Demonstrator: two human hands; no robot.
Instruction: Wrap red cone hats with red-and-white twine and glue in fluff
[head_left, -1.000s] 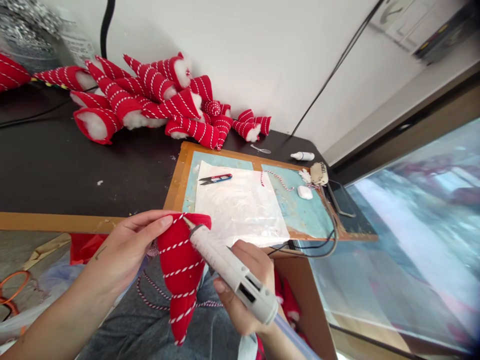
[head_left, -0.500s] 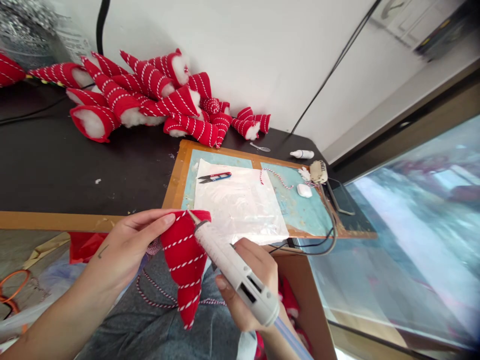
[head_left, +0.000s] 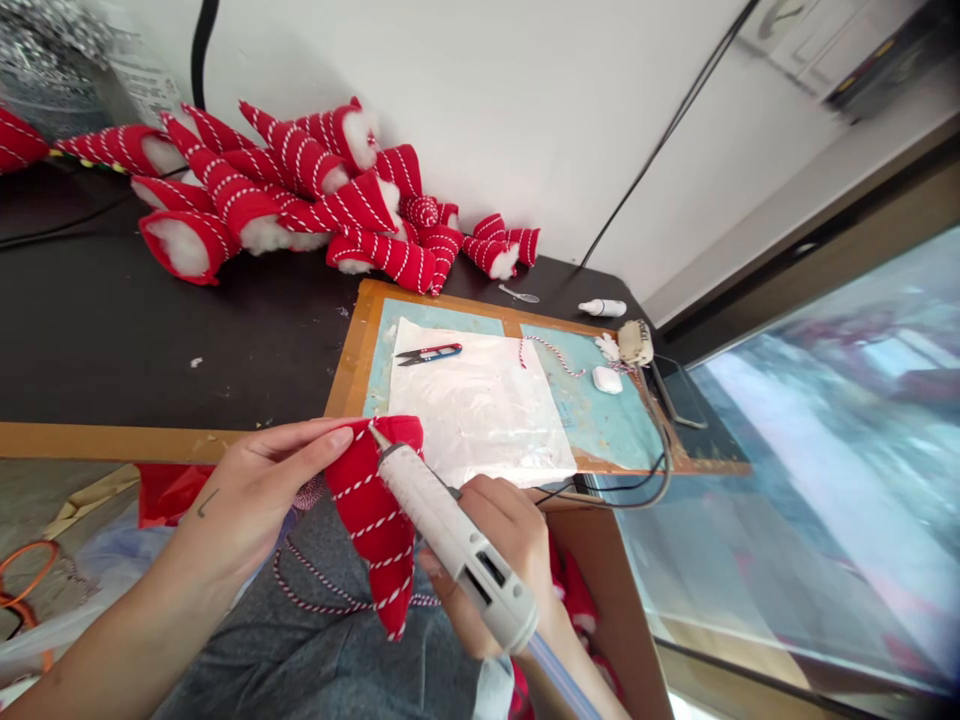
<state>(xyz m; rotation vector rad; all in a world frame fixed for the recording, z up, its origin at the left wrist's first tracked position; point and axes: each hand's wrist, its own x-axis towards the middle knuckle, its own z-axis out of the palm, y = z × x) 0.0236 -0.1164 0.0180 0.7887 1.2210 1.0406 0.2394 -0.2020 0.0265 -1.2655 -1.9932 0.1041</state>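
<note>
Your left hand (head_left: 259, 485): grip clamped on the wide rim of a red felt cone (head_left: 375, 515), which hangs point-down over your lap. Your right hand (head_left: 499, 560): grip closed round a white hot glue gun (head_left: 446, 525), nozzle at the cone's rim. Thread snips (head_left: 430, 354) lie on white paper (head_left: 480, 410) on the bench (head_left: 255, 350).

Your left forearm (head_left: 139, 615) slants up from the lower left, bare, with a small dark mark (head_left: 207, 503) near the wrist. Your left hand (head_left: 259, 485) is shut in a pinch, its thumb (head_left: 322, 453) and fingertips pointing right. Your right forearm (head_left: 577, 655) rises from the bottom, angled up and to the left. Your right hand (head_left: 510, 530) is curled in a wrapped grip, its thumb (head_left: 437, 572) on the left side. Your two hands are apart.
</note>
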